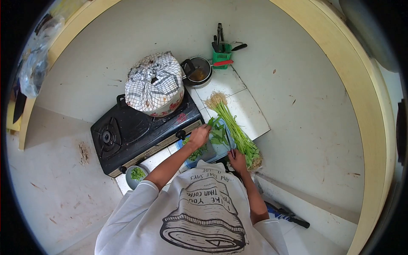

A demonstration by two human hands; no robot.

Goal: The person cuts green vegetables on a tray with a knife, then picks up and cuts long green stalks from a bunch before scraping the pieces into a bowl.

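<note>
My left hand [199,136] has its fingers closed on green leaves [218,132] at the upper side of a light blue tray [219,149]. My right hand [237,160] is wrapped round the handle of a knife [229,140], whose blade points up over the tray beside the leaves. Chopped greens [196,153] lie in the left part of the tray, below my left hand. A long bunch of green stalks with pale roots [233,127] lies just right of the knife.
A black gas stove [148,131] carries a large cloth-wrapped pot [155,87]. Behind stand a pan with a strainer [199,72] and a green basket of utensils [222,56]. A bowl of chopped greens [137,174] sits at the stove's front left.
</note>
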